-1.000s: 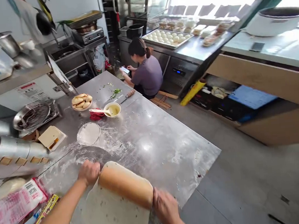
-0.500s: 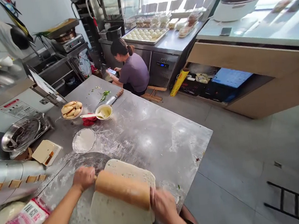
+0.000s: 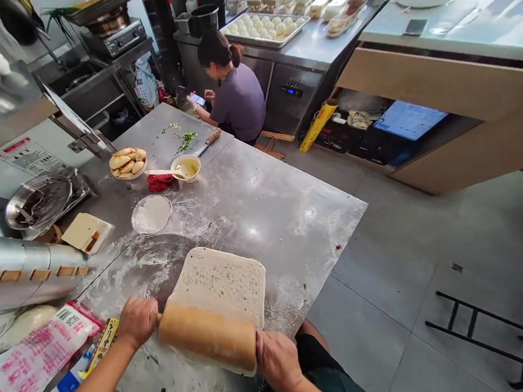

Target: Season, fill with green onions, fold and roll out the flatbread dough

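A thick wooden rolling pin (image 3: 207, 337) lies across the near part of a flat sheet of dough (image 3: 223, 281) flecked with green bits. My left hand (image 3: 138, 320) is wrapped around the pin's left handle. Around the right handle, my right hand (image 3: 278, 360) is closed as well. Most of the dough shows beyond the pin, and a narrow edge of it shows on the near side. White flour is smeared on the steel table (image 3: 284, 200) around the dough. A bowl of flour (image 3: 152, 214) stands beyond my left hand.
Farther back are a bowl of yellow liquid (image 3: 190, 167) with a spoon, a bowl of buns (image 3: 128, 163), chopped greens (image 3: 186, 141) and a knife (image 3: 210, 138). A person (image 3: 237, 94) sits past the table holding a phone. Pink-printed bags (image 3: 38, 368) lie at the left.
The rolling pin has moved toward me over the dough, both hands with it. More of the dough's far part shows, less of its near part. The view has shifted a little.
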The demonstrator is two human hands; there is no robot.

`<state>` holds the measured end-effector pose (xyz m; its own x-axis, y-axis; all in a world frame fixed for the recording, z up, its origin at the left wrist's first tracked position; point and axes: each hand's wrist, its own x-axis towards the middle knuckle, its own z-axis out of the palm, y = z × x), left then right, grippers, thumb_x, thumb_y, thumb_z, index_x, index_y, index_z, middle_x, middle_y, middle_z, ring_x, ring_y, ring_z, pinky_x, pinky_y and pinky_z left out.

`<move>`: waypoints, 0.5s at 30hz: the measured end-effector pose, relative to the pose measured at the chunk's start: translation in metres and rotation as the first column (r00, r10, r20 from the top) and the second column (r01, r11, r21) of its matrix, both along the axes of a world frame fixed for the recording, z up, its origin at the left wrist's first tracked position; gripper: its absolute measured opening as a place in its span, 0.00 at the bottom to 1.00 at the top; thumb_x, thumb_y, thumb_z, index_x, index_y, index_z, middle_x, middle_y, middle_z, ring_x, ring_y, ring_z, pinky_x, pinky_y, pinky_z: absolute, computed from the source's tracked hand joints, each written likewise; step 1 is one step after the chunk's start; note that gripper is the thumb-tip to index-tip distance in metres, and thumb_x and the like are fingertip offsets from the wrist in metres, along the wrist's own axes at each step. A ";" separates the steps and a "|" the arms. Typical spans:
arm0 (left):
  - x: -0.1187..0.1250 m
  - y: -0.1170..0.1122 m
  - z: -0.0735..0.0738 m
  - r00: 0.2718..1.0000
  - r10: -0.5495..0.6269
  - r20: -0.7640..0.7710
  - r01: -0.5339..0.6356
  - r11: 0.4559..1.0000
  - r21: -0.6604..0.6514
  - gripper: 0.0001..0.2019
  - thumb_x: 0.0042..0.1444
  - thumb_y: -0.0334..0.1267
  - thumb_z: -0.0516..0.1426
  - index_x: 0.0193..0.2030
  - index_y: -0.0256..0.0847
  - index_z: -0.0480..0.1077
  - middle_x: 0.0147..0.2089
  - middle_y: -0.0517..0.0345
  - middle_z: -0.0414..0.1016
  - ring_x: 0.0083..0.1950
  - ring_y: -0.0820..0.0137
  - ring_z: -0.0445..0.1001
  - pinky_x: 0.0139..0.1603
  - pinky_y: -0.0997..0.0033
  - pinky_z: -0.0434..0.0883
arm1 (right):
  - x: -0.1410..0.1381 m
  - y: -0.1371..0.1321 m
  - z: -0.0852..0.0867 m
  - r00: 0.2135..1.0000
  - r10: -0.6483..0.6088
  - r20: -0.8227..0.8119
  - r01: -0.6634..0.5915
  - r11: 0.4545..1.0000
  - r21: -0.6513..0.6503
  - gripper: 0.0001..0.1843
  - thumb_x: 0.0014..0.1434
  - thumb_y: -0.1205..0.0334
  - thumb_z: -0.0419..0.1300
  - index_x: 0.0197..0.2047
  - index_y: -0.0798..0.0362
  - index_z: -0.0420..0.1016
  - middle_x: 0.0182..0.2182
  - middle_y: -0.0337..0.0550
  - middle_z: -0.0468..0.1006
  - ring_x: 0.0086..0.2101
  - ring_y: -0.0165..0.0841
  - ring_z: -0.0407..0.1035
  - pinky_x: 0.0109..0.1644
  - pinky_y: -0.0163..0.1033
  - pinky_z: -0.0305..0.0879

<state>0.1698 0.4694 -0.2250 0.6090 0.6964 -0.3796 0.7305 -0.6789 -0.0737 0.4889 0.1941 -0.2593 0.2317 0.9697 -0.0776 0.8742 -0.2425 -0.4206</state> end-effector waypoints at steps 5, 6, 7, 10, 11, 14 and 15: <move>-0.098 -0.109 0.002 0.993 0.120 0.004 -0.119 0.990 -0.069 0.21 0.69 0.41 0.43 0.44 0.46 0.78 0.41 0.52 0.84 0.45 0.59 0.79 0.59 0.49 0.65 | -0.042 -0.050 0.009 0.992 0.128 -0.014 -0.125 0.985 0.119 0.33 0.73 0.61 0.38 0.21 0.48 0.72 0.14 0.37 0.73 0.17 0.31 0.64 0.28 0.45 0.45; -0.101 -0.116 0.004 0.989 0.143 0.027 -0.141 0.988 -0.065 0.21 0.69 0.41 0.43 0.44 0.47 0.78 0.41 0.53 0.84 0.45 0.59 0.80 0.59 0.50 0.65 | -0.037 -0.047 0.014 0.992 0.124 -0.007 -0.123 0.985 0.121 0.33 0.73 0.61 0.38 0.20 0.48 0.71 0.13 0.37 0.71 0.16 0.31 0.63 0.28 0.45 0.44; -0.096 -0.116 0.006 0.987 0.155 0.042 -0.153 0.987 -0.045 0.21 0.70 0.42 0.43 0.42 0.48 0.78 0.40 0.54 0.84 0.44 0.60 0.80 0.57 0.51 0.66 | -0.027 -0.040 0.018 0.994 0.110 0.002 -0.109 0.987 0.115 0.33 0.73 0.61 0.39 0.20 0.48 0.71 0.13 0.37 0.71 0.16 0.31 0.63 0.29 0.45 0.44; -0.042 -0.074 0.017 0.993 0.109 0.038 -0.112 0.990 0.085 0.23 0.70 0.43 0.41 0.34 0.45 0.74 0.33 0.52 0.81 0.38 0.58 0.77 0.45 0.55 0.64 | 0.021 -0.002 0.024 0.999 0.033 0.026 -0.035 0.998 0.057 0.30 0.74 0.58 0.42 0.24 0.49 0.74 0.19 0.39 0.76 0.22 0.31 0.68 0.32 0.44 0.46; -0.017 -0.052 0.020 0.996 0.073 0.049 -0.078 0.992 0.101 0.22 0.70 0.44 0.41 0.34 0.45 0.73 0.33 0.51 0.80 0.37 0.58 0.76 0.44 0.55 0.63 | 0.037 0.011 0.022 0.999 0.007 0.034 -0.009 0.999 0.034 0.30 0.75 0.57 0.41 0.26 0.50 0.74 0.21 0.40 0.78 0.24 0.32 0.70 0.33 0.44 0.46; 0.036 -0.003 0.016 0.995 0.035 0.091 -0.044 0.994 0.099 0.22 0.71 0.44 0.39 0.36 0.43 0.72 0.34 0.49 0.79 0.40 0.58 0.75 0.47 0.55 0.61 | 0.061 0.026 0.009 0.999 -0.030 0.045 0.032 0.999 -0.029 0.29 0.75 0.57 0.39 0.31 0.50 0.76 0.25 0.41 0.80 0.26 0.34 0.72 0.34 0.43 0.49; 0.041 0.001 0.013 0.995 0.032 0.096 -0.040 0.996 0.084 0.22 0.71 0.45 0.39 0.37 0.43 0.72 0.35 0.49 0.78 0.42 0.57 0.75 0.49 0.54 0.61 | 0.058 0.020 0.005 0.999 -0.030 0.040 0.032 0.999 -0.044 0.29 0.75 0.57 0.38 0.32 0.50 0.76 0.25 0.41 0.80 0.27 0.34 0.73 0.34 0.43 0.51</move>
